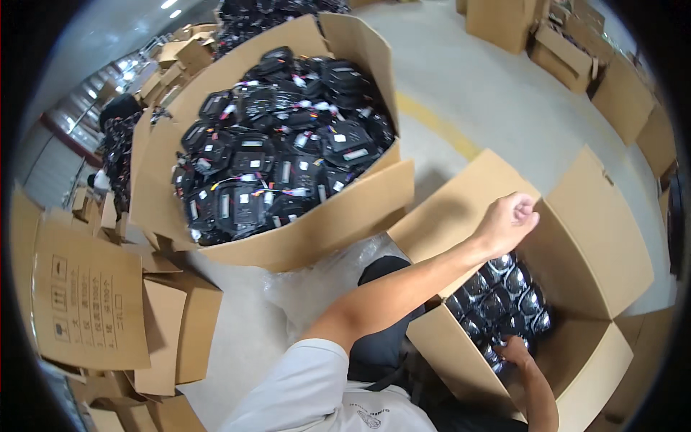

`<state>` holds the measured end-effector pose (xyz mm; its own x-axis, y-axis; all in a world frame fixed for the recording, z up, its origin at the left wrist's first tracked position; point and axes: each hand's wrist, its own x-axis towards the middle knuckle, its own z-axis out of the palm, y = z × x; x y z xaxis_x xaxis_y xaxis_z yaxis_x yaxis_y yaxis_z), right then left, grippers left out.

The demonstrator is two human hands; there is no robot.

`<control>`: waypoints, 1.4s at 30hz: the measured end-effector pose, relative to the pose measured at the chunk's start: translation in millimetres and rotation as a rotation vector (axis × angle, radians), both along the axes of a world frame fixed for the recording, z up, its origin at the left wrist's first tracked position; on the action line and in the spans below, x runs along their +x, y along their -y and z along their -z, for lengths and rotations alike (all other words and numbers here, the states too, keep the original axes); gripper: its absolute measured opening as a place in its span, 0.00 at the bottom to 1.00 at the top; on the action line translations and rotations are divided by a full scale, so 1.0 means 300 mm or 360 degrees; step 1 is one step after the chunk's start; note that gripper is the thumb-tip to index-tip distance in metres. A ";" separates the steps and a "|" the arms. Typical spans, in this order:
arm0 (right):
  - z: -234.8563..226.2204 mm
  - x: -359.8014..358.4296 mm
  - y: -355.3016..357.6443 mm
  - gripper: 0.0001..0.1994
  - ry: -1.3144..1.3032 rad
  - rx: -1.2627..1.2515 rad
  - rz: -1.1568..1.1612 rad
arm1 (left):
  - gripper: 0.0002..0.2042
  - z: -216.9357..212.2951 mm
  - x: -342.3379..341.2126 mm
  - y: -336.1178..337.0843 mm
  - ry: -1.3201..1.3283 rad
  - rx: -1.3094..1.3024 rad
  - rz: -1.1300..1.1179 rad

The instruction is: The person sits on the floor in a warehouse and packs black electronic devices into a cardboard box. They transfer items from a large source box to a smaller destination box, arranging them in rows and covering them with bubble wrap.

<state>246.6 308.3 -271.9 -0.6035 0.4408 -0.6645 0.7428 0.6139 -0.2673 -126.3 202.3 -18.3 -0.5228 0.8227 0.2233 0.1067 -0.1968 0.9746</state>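
An open cardboard box [604, 237] stands at my right, with several shiny black rounded parts [504, 295] packed in rows inside it. My left hand [509, 219] reaches across to the box's far left corner, curled into a fist where two flaps meet; I see nothing in it. My right hand [515, 351] comes in from the lower right and rests on the nearest parts by the front wall. Its fingers are partly hidden, so I cannot tell whether it grips one.
A large cardboard bin [324, 223] heaped with black devices with white labels and wires [281, 144] stands ahead on the left. Folded and empty cartons [93, 295] are stacked at the left and at the far right [568, 50]. A yellow floor line [439, 126] runs behind the bin.
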 end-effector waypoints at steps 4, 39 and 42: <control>-0.372 -0.069 -0.015 0.26 -0.0383 -0.0107 0.0259 | 0.17 -0.103 -0.160 0.378 -0.0112 -0.0025 -0.0081; -0.592 0.011 0.165 0.15 -0.0760 0.0246 -0.0167 | 0.16 -0.304 -0.431 0.989 0.0078 0.0378 -0.1208; -0.664 -0.049 0.175 0.18 -0.1449 0.0657 -0.0200 | 0.17 -0.296 -0.299 0.756 0.0081 0.0301 -0.0979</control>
